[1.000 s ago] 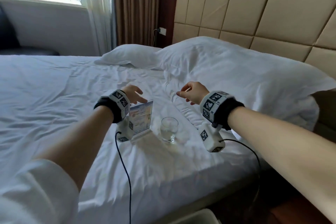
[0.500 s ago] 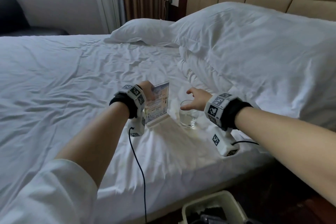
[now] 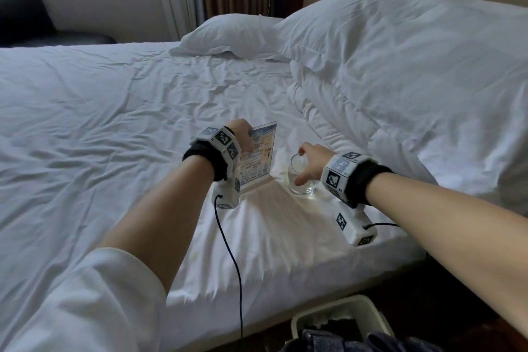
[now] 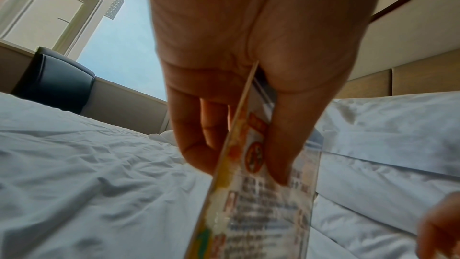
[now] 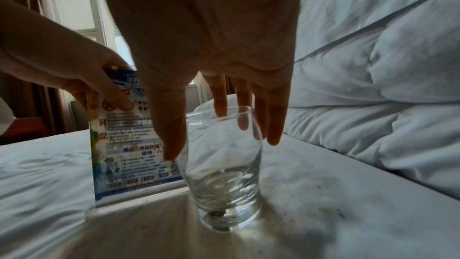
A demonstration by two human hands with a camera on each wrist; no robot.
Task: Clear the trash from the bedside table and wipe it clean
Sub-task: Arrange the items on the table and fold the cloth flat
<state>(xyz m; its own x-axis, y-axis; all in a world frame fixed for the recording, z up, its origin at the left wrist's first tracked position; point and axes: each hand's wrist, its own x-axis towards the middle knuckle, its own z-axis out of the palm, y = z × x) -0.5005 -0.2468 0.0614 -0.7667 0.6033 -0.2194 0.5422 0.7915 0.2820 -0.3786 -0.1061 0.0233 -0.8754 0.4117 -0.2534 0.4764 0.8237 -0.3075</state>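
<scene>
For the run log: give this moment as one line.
left hand: pinches sign card | right hand: fingers around glass | both standing on bed

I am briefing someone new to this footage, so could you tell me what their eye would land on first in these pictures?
Most striking are two objects standing on the white bed sheet: a printed acrylic sign stand and, just to its right, a clear drinking glass. The left hand pinches the sign's upper left edge, while the right hand reaches over the glass, fingers around its rim. Large white pillows fill the right side.
</scene>
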